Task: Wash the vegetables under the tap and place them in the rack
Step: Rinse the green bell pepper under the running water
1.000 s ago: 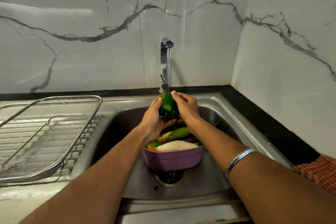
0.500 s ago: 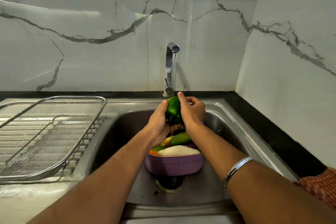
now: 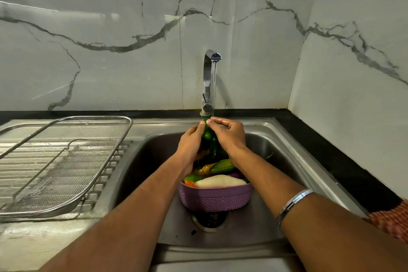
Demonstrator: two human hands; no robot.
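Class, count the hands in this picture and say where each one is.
2. The left hand and the right hand both grip the green pepper under the running tap, above the purple basket.

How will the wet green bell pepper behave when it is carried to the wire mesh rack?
The glossy green bell pepper sits under running water, so it is probably slippery. Both the left hand and right hand hold it, which seems wise. Its rounded shape may roll on the wire mesh rack.
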